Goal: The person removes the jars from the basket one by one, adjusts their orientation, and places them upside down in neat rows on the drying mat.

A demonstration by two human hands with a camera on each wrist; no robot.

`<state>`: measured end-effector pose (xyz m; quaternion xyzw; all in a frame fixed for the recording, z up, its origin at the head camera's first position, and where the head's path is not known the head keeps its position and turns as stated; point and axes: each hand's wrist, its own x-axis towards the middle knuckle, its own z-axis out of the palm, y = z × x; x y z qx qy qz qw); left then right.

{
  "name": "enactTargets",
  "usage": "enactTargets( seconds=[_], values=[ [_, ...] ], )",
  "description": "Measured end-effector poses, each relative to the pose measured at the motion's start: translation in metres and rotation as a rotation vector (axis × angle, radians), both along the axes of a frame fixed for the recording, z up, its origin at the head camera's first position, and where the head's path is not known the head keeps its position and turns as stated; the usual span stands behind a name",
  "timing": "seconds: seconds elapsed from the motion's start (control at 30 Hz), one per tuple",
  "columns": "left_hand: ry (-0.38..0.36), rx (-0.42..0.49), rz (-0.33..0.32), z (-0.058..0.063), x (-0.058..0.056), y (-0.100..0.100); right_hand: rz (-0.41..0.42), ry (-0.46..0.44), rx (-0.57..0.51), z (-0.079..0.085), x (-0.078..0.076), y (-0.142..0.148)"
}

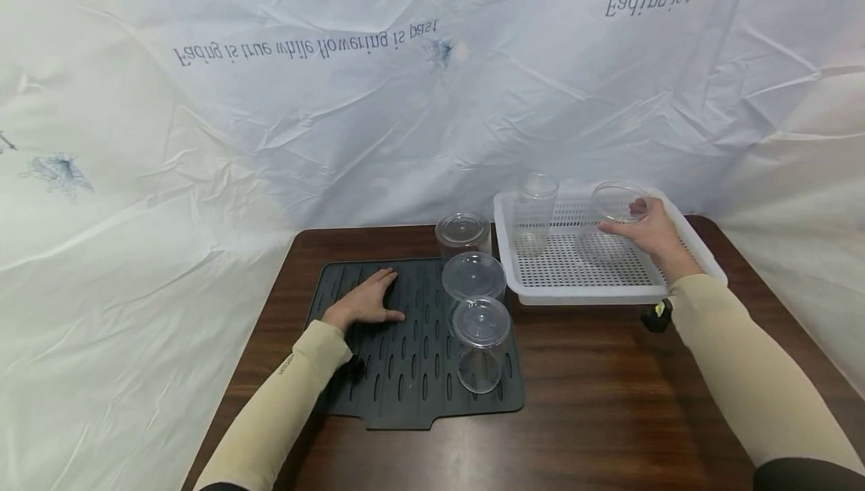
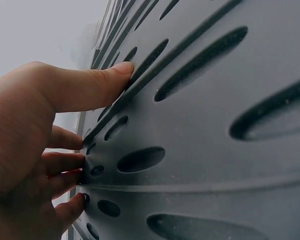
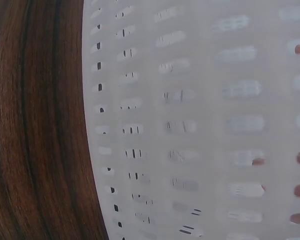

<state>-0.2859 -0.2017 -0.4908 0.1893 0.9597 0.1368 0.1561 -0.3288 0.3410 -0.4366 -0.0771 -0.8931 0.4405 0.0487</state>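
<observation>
My left hand rests on the dark grey slotted drying mat, fingers spread with nothing held. In the left wrist view, its thumb and fingertips touch the ribbed mat surface. Over at the white plastic basket, my right hand grips a clear glass near its rim, with thumb and fingers around the side. The glass stands upright inside the basket. The right wrist view is mostly filled by the basket's perforated wall; bits of fingers show through its holes.
A tall clear glass stands in the basket's left part. Three clear glasses line the mat's right side: a rear glass, a middle one and a front one. Beneath is a brown wooden table, with a white printed sheet behind.
</observation>
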Motion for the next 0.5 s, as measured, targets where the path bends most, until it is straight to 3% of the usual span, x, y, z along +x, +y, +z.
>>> enactTargets(
  seconds=[0.5],
  values=[
    [-0.003,0.01,-0.008,0.0009,0.0011,0.0003,-0.058,0.002,-0.001,0.0006,0.0027,0.0014]
  ],
)
